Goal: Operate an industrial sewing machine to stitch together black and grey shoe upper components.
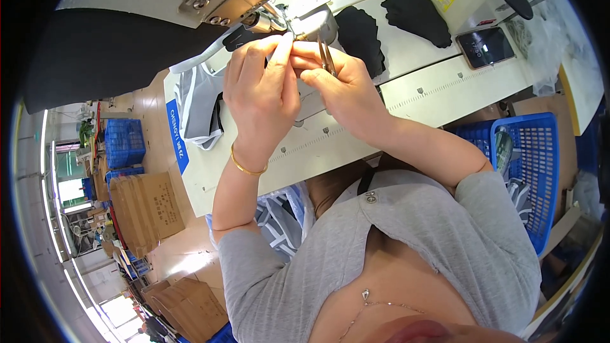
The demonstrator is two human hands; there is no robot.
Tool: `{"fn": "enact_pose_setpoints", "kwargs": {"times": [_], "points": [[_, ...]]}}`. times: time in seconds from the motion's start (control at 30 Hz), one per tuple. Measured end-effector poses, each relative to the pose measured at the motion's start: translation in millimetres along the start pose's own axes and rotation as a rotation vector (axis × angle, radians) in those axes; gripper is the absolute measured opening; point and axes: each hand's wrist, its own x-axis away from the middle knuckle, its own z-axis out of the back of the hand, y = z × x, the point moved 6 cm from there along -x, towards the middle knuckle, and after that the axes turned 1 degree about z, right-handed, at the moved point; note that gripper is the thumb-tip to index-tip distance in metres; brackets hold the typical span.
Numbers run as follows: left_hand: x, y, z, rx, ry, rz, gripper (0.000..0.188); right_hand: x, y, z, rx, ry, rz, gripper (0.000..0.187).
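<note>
Both my hands are raised close together in front of the needle area of a sewing machine (235,6). The fingertips of my left hand (262,82) are pinched together just below the presser area; whatever lies between them is too small to make out. In my right hand (349,92) is a pair of dark metal thread snips (326,57), their pointed blades sticking up away from me. The fingers of my right hand almost meet those of the left. Grey fabric pieces with white edging (200,105) lie on the table left of my left hand.
Two black fabric pieces (416,18) (361,38) and a phone (485,47) lie on the white table (254,181), right of the machine. Blue baskets (540,171) flank me at lower right, and a bag of grey-white pieces (279,219) sits below the table edge. Cardboard boxes (146,209) stand left.
</note>
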Motion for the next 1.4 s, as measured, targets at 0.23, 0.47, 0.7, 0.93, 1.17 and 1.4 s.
{"fn": "enact_pose_setpoints", "kwargs": {"times": [0.23, 0.47, 0.7, 0.93, 1.17, 1.4], "points": [[5.5, -1.8, -2.7, 0.023, -0.017, 0.006, 0.034, -1.4, 2.0, -8.2, -0.084, -0.036, -0.024, 0.035], [7.2, -4.9, -4.0, 0.001, -0.03, 0.036, 0.037, -0.4, 0.0, -14.7, -0.158, -0.066, -0.07, 0.03], [7.6, -4.0, -3.9, 0.012, -0.042, 0.049, 0.036, 1.4, -1.7, -16.7, -0.178, -0.067, -0.124, 0.026], [11.2, -4.5, -4.8, 0.028, -0.025, 0.057, 0.036, 2.0, 2.2, -18.2, -0.161, -0.072, -0.113, 0.025], [11.0, -9.3, -6.9, 0.045, -0.047, 0.062, 0.04, 1.4, -1.4, -19.2, -0.124, -0.051, -0.075, 0.026], [7.0, -15.7, -7.5, 0.128, 0.019, 0.056, 0.035, 0.8, -3.0, -17.3, -0.148, -0.063, -0.151, 0.043]]}}
